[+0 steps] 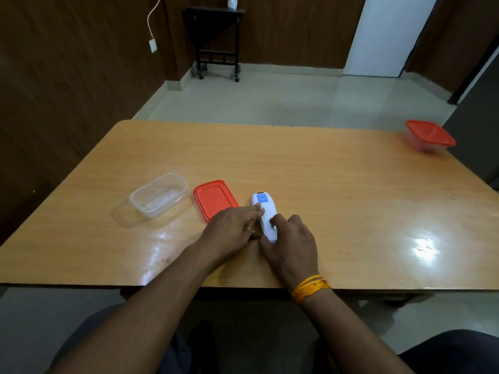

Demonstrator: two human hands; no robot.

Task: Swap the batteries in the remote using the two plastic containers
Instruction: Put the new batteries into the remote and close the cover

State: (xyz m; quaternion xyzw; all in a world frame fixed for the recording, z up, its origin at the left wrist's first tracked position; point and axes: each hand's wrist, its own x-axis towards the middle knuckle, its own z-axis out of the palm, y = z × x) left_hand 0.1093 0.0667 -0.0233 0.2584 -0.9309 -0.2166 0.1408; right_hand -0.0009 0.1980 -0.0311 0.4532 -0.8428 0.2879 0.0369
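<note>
A white remote (264, 209) lies face down on the wooden table (324, 190), a blue label near its far end. My left hand (232, 230) rests its fingertips on the remote's left side. My right hand (290, 244) grips its near end, fingers curled over the back. An open clear plastic container (159, 195) stands to the left and looks empty. Its red lid (214, 198) lies flat between it and the remote. A second container with a red lid on (429, 136) sits at the far right corner.
The table's near edge runs just in front of my wrists. Beyond the table are a tiled floor, a small dark side table (217, 41) against the wall and a white door (388, 36).
</note>
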